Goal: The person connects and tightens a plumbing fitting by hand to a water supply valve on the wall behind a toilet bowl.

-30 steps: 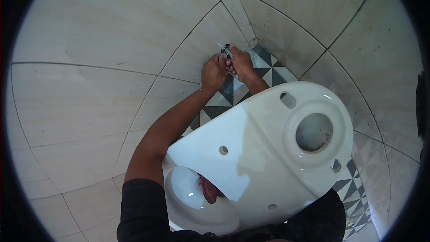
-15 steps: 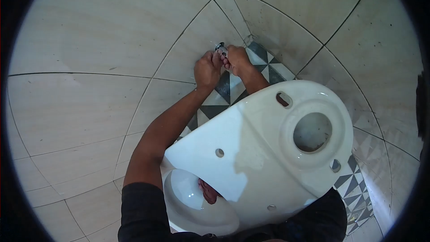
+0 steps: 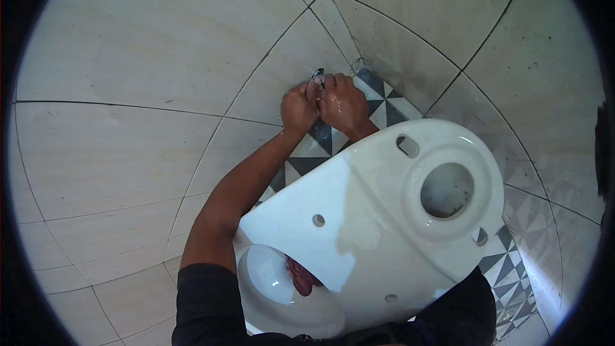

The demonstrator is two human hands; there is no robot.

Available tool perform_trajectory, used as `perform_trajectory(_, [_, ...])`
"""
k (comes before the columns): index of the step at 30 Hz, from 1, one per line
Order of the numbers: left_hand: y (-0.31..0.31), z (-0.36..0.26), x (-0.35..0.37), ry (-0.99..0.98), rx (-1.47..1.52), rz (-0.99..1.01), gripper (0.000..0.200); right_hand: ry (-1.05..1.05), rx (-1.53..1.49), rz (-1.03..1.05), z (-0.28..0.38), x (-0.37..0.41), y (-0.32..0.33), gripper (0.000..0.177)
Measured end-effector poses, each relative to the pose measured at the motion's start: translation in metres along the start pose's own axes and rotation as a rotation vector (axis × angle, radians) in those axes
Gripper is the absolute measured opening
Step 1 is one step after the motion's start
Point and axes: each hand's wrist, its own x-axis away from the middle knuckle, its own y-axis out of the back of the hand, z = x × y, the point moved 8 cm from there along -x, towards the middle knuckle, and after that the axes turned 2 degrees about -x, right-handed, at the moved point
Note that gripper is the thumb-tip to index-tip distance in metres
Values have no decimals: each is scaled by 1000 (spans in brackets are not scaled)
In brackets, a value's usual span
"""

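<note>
A small chrome fitting (image 3: 318,74) sticks out of the tiled wall near the corner, low by the floor. My left hand (image 3: 299,110) is closed round its left side, with what looks like water on the fingers. Wet and pressed against the fitting from the right is my right hand (image 3: 344,104), fingers bent and back of the hand up. Both hands touch or nearly touch each other, and they hide most of the fitting.
A large white ceramic toilet piece (image 3: 384,230) with round and oval holes lies close in front of me. A dark red cloth (image 3: 301,277) is in its bowl. Patterned tiles (image 3: 309,165) cover the floor, and tiled walls (image 3: 128,166) meet beyond my hands.
My right hand has turned so that its back faces up, with its fingers higher beside the fitting. The view has shifted slightly; my left hand stays at the fitting.
</note>
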Motion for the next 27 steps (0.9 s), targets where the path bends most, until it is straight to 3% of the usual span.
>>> perform_trajectory(1, [-3,6,1,0,1,2,45,64,79,38,2,0,-9,20])
perform_trajectory(3, [-30,44,4,303,193,282,58,129,155,66,2,-9,-20,19])
perform_trajectory(4, [-27,37,3,301,191,283,58,184,223,80,4,-13,-24,19])
perform_trajectory(6, [-37,35,25,758,538,432,75,236,289,100,4,-14,-33,18])
perform_trajectory(9, [-55,36,28,722,764,544,85,334,348,59,10,-13,-38,18])
perform_trajectory(13, [-50,13,29,703,856,456,88,247,238,71,0,-19,-37,19])
perform_trajectory(15, [-47,4,33,744,900,443,80,188,169,97,-8,-17,-45,21])
perform_trajectory(17, [-51,27,34,794,851,412,77,-149,9,109,-30,-20,-52,23])
perform_trajectory(18, [-53,43,34,838,798,384,75,-148,7,107,-28,-24,-54,23])
perform_trajectory(20, [-54,46,29,784,774,390,69,-1282,-1298,241,-58,24,-109,25])
perform_trajectory(21, [-54,48,27,731,751,398,64,-1285,-1302,242,-56,27,-114,25])
perform_trajectory(23, [-52,46,27,696,737,385,60,-1054,-1108,141,-68,23,-114,25])
perform_trajectory(27, [-49,37,20,570,753,337,51,-1167,-1189,362,-61,7,-96,24])
